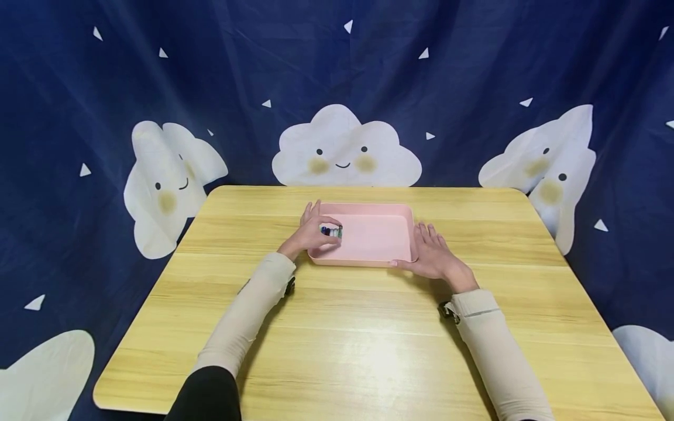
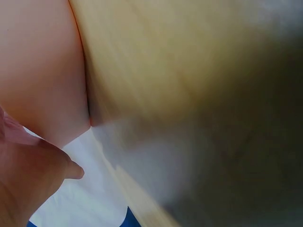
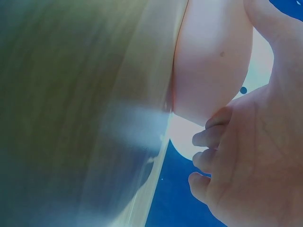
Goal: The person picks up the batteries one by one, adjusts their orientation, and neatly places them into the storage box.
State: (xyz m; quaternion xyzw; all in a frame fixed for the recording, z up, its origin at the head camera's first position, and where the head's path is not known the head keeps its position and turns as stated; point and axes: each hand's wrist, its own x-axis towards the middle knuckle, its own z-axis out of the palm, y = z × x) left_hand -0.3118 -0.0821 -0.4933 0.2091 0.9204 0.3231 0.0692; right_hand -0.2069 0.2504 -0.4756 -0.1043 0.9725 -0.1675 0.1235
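Note:
A shallow pink tray (image 1: pixel 376 237) lies near the far side of the table. Over its left end, my left hand (image 1: pixel 310 234) pinches a small row of blue, white and green pieces (image 1: pixel 333 232) between thumb and fingers; they are too small to tell their kind. My right hand (image 1: pixel 433 257) rests at the tray's right front corner, fingers straight and spread, thumb along the front rim. In the left wrist view, part of the left hand (image 2: pixel 31 175) shows beside the tray wall (image 2: pixel 42 61), the pieces hidden. The right wrist view has the right palm (image 3: pixel 260 142) beside the tray's outer wall (image 3: pixel 213 52).
The light wood table (image 1: pixel 337 351) has rounded corners. Behind it hangs a dark blue curtain (image 1: pixel 242 70) with white clouds and triangles. A dark strap device (image 1: pixel 449 312) is on the right wrist and another (image 1: pixel 289 286) on the left.

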